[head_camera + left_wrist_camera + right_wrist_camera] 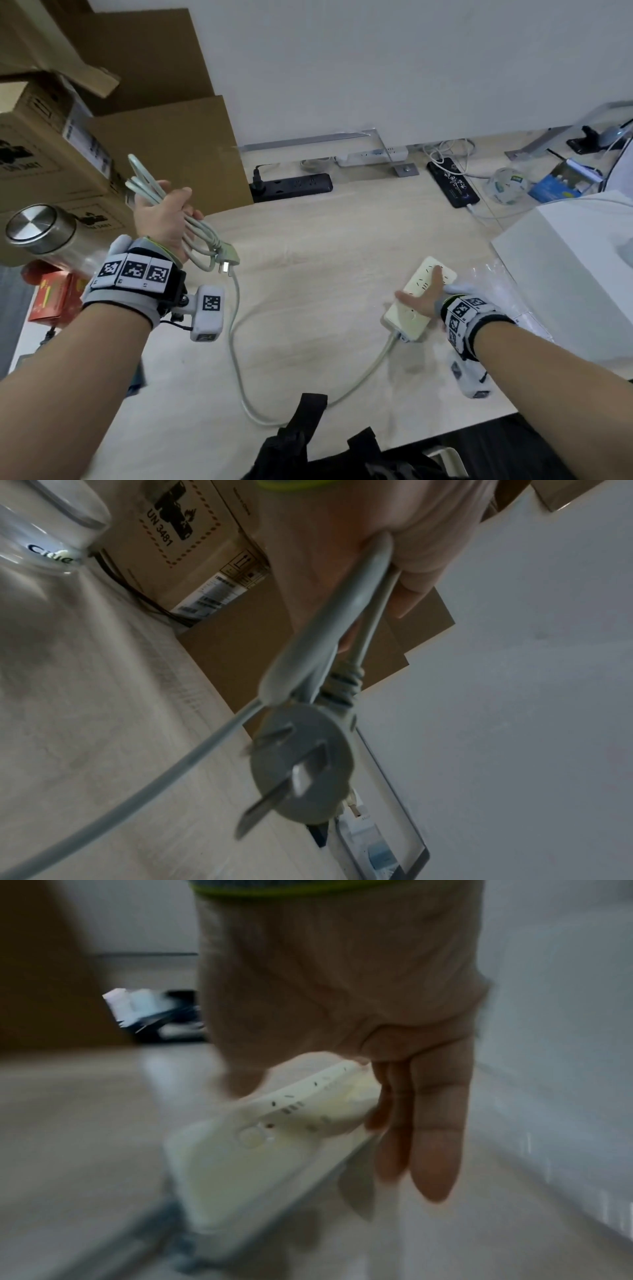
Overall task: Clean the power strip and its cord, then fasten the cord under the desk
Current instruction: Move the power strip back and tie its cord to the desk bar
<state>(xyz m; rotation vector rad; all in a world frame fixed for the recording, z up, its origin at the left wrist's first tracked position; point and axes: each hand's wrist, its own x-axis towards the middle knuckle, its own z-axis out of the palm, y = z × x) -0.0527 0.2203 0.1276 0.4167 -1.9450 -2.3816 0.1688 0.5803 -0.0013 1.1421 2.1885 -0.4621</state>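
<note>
Fingers of the left hand (164, 219) are curled round a bundle of looped cord (197, 236), held raised above the left side of the worktop (308, 240), with the plug (227, 262) dangling just below the palm; in the left wrist view its three prongs point down and away. From that bundle one free run of cord drops to the worktop, sweeps toward the near edge and curves back up into the end of the power strip (419, 301). The right hand (423, 298) has the strip at its middle: the head view shows the fingers lying across the socket face, and the blurred right wrist view shows the thumb on one side and the fingers on the other, the strip tilted with its far end seemingly lifted, though whether the near end touches the worktop I cannot tell. No cloth or wipe shows in either hand, so the step in hand looks like gathering the cord, probably ready for fastening. To do it well, keep the loops even in size, feed the slack run in without dragging the strip, and keep the plug clear of the steel flask (41, 229) and cardboard boxes (102, 113) close on the left. A black power strip (291, 185) and a phone (452, 185) lie well apart, toward the wall.
</note>
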